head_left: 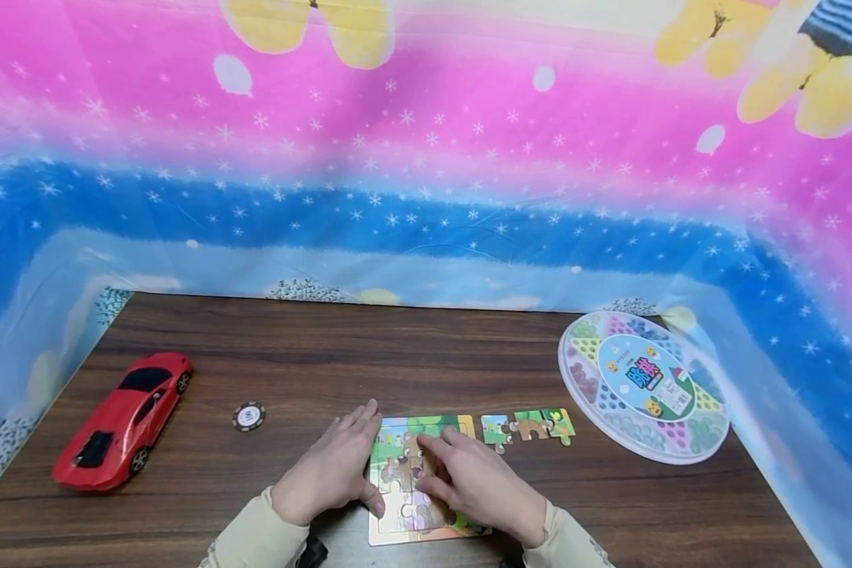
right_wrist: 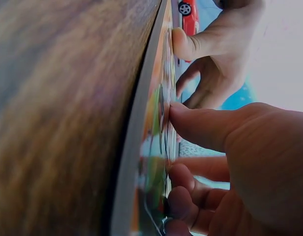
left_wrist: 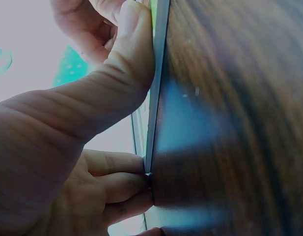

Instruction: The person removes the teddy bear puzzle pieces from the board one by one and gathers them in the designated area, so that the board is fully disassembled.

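A jigsaw puzzle (head_left: 392,522) with a brown animal picture lies in its flat tray in front of me, with several pieces in it. My left hand (head_left: 332,464) rests at the tray's left side, its fingers straight along the edge and its thumb (left_wrist: 129,37) touching the rim. Over the middle of the puzzle, my right hand (head_left: 484,483) pinches a brown puzzle piece (head_left: 416,464) between thumb and bent index finger. The right wrist view shows the right thumb (right_wrist: 200,123) and curled fingertips low against the puzzle surface; the piece's edges are partly hidden there.
Several loose puzzle pieces (head_left: 532,427) lie in a row right of the tray. A round Chinese checkers box (head_left: 575,371) sits at the right, a red toy car (head_left: 124,422) at the left, and a poker chip (head_left: 248,416) near it. A patterned cloth (head_left: 426,229) borders the table.
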Demonstrator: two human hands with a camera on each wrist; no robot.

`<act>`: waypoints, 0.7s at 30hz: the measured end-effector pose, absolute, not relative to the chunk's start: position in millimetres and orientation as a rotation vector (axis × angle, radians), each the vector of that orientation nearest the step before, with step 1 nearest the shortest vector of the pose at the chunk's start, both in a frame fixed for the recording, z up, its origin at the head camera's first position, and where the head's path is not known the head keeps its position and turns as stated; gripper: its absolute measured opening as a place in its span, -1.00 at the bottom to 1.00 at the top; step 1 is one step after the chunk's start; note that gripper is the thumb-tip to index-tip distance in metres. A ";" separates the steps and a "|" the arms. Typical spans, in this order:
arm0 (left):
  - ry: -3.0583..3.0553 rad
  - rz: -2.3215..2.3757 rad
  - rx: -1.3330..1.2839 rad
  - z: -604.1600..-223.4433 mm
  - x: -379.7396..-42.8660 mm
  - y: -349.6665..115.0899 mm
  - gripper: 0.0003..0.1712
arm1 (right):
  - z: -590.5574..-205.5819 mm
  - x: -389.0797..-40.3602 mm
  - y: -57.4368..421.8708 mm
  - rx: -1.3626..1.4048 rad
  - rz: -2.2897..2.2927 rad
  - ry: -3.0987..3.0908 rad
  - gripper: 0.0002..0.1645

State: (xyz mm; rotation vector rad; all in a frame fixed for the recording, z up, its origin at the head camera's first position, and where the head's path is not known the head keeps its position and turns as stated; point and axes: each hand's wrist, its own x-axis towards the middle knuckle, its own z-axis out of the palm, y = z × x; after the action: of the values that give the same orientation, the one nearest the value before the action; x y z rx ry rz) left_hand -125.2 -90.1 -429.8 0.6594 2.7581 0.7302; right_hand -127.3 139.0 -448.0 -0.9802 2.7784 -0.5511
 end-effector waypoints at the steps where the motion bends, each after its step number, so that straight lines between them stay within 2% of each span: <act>1: 2.759 0.730 0.660 -429.7 -125.0 -90.2 0.41 | -448.1 -127.1 138.7 -0.976 -0.547 2.784 -0.35; 14: 2.757 0.727 0.656 -429.8 -125.1 -89.8 0.41 | -450.9 -127.1 138.1 -0.950 -0.642 2.786 -0.44; 21: 2.762 0.732 0.664 -430.9 -124.8 -90.3 0.40 | -450.1 -126.4 137.5 -0.998 -0.569 2.812 -0.41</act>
State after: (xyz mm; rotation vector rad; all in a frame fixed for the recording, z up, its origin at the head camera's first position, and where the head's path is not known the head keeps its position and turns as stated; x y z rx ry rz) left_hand -124.8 -90.3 -430.9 0.6642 2.7625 0.7317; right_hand -126.4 137.5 -450.1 -0.9981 2.8117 -0.5691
